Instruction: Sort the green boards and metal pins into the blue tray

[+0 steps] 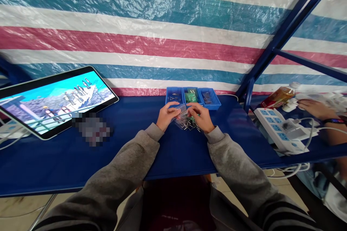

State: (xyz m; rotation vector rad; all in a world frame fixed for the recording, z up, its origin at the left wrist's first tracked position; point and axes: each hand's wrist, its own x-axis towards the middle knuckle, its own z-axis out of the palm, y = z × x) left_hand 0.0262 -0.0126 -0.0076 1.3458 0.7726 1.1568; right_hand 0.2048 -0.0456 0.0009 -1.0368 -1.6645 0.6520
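Note:
Between my two hands is a small clear plastic bag (180,112). My left hand (167,114) pinches its left side between thumb and fingers. At the bag's right side my right hand (202,116) is closed, fingertips bent down together; what they hold is hidden. Under the bag and hands lies a pile of metal screws (188,127) on the blue table. Just behind stand three joined blue bins: the left bin (168,95) has some screws in it, the middle bin (185,106) green pieces, the right bin (217,101) small clear or greyish packets.
A tablet (62,97) playing a video leans at the left, with a blurred-out patch (94,130) beside it. At the right are a power strip (280,130), cables, a drink bottle (282,95) and another person's hand (314,108). A blue metal frame (267,56) divides the two places.

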